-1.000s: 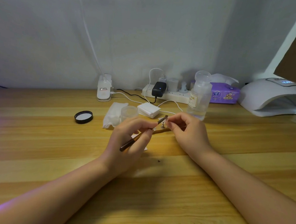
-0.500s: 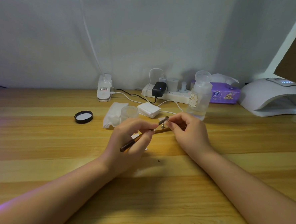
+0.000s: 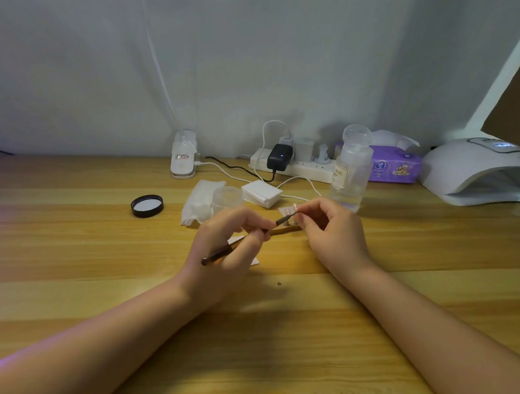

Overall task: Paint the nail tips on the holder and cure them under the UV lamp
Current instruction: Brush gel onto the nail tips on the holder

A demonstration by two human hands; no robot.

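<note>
"NAIL" legible on bottle [image 3: 349,175] label; left hand [image 3: 228,249] pinching brush [image 3: 244,241], right hand [image 3: 332,231] pinching holder [image 3: 284,230] with small pink-glinting tips [image 3: 290,211].

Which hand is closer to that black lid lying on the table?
Left. The left hand, holding the brush, is just right of the black lid; the right hand is farther right.

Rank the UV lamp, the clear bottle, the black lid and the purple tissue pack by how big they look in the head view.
1. UV lamp, partly cut off at the frame edge
2. Clear bottle and purple tissue pack: similar, and the bottle hides part of the pack, so unranked
3. Black lid
</note>
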